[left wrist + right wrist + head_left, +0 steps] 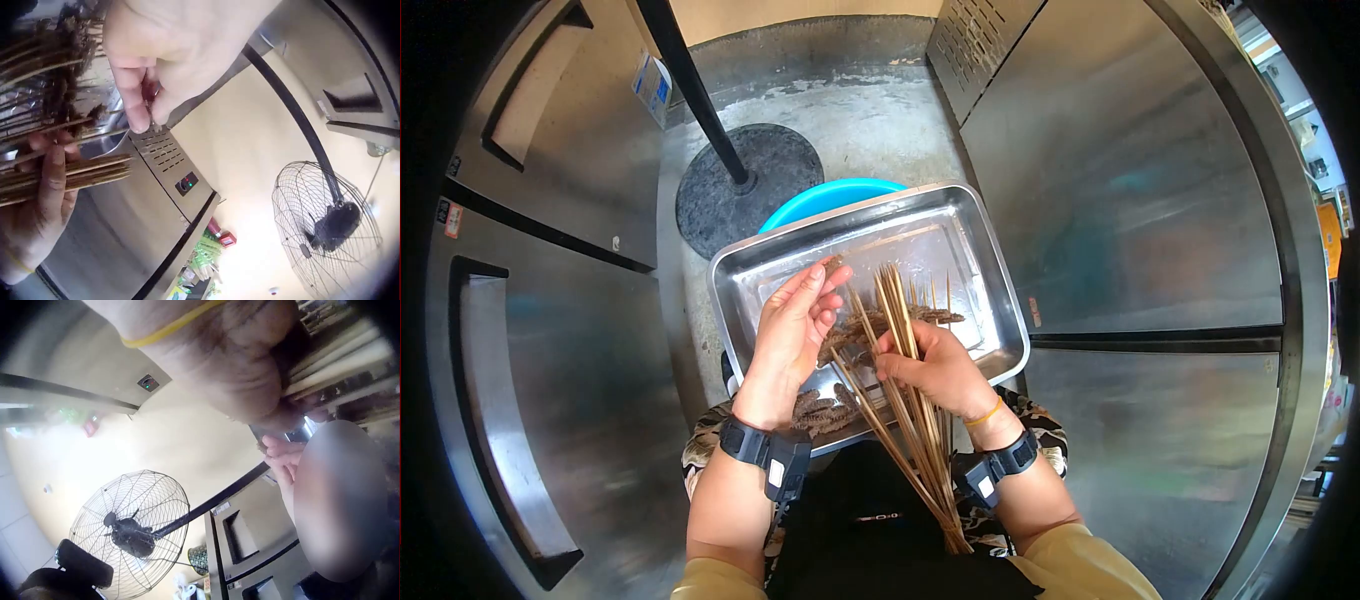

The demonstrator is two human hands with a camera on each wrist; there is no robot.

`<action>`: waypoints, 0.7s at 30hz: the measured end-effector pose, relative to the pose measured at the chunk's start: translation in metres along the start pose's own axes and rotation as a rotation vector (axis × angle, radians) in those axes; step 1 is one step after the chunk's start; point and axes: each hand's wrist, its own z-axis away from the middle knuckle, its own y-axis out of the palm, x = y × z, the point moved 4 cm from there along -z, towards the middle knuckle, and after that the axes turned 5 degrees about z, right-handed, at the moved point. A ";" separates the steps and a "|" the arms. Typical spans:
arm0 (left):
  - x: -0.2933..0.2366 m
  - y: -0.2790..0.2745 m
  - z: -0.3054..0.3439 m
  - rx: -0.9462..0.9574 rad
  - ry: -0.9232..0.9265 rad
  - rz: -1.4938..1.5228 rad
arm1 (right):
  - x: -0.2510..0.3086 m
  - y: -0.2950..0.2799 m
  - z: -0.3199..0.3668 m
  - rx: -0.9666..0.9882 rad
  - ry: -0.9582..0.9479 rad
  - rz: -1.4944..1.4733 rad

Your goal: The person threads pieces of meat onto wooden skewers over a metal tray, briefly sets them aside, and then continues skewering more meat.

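Observation:
My right hand (pixel 940 372) grips a bundle of thin wooden skewers (pixel 920 440), whose lower ends reach down over my lap. One skewer slants out to the left of the bundle. Over the tray, my left hand (pixel 792 315) pinches a small brown piece (pixel 833 264) between thumb and fingertips; its kind cannot be told. Beneath both hands is a shallow steel tray (pixel 850 240). Brown, rough-textured skewered pieces (pixel 825 410) lie in its near left part, and more lie across its middle, partly hidden behind the right hand and bundle.
A bright blue basin (pixel 830 198) shows under the tray's far edge. Beyond it stands the round black base (pixel 750 185) of a pole fan (pixel 328 231). Steel cabinets (pixel 1140 190) flank both sides closely.

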 end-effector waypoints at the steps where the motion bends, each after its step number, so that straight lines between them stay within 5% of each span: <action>1: 0.001 0.001 -0.002 -0.010 0.005 -0.007 | 0.001 0.001 0.000 0.002 -0.004 -0.003; 21: 0.006 0.005 0.002 0.023 -0.011 -0.129 | 0.001 0.004 -0.001 0.013 -0.024 0.022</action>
